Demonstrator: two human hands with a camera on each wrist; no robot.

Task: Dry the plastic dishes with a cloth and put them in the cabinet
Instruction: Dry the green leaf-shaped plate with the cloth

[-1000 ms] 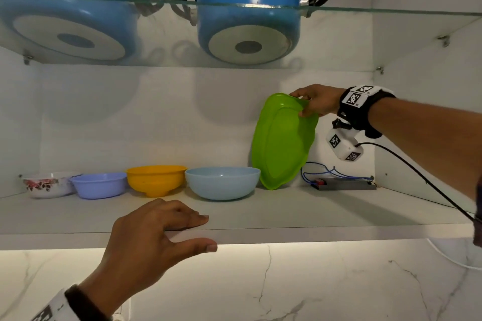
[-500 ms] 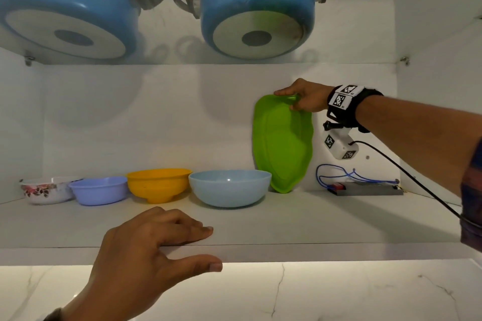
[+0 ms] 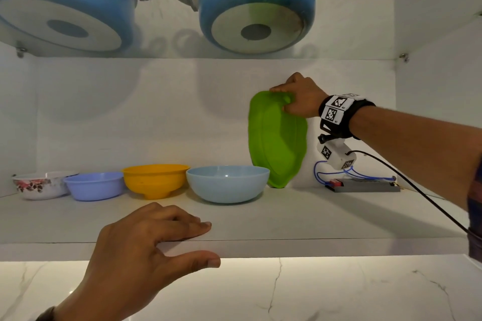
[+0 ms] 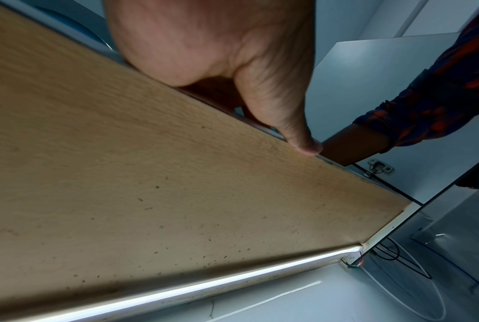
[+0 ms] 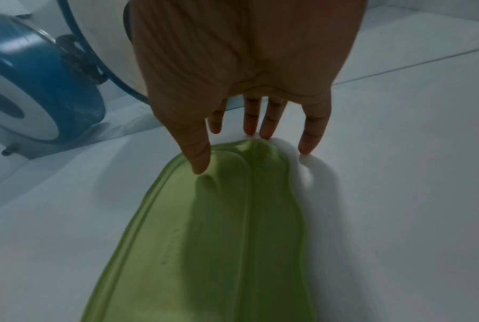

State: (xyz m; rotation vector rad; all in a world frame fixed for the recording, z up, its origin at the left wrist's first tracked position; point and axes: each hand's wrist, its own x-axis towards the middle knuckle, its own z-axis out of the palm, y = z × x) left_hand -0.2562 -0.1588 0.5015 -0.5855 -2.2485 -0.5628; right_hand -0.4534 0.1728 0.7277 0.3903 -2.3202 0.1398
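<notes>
Green leaf-shaped plastic plate (image 3: 277, 143) stands on edge at centre right of the head view, its lower rim on the white cabinet shelf (image 3: 313, 216) and its back leaning on the rear wall, just behind the pale blue plastic bowl (image 3: 227, 183). The right hand (image 3: 300, 98) holds its top end: in the right wrist view the thumb presses the plate's front while the straight fingers (image 5: 312, 130) reach behind to the wall. At lower left, the left hand (image 3: 135, 255) rests on the shelf's front edge, fingers on top, thumb below, holding no dish. Left of the blue bowl sit an orange plastic funnel-like bowl (image 3: 155, 180), a lilac plastic bowl (image 3: 94, 185) and a flowered white bowl (image 3: 39, 185).
</notes>
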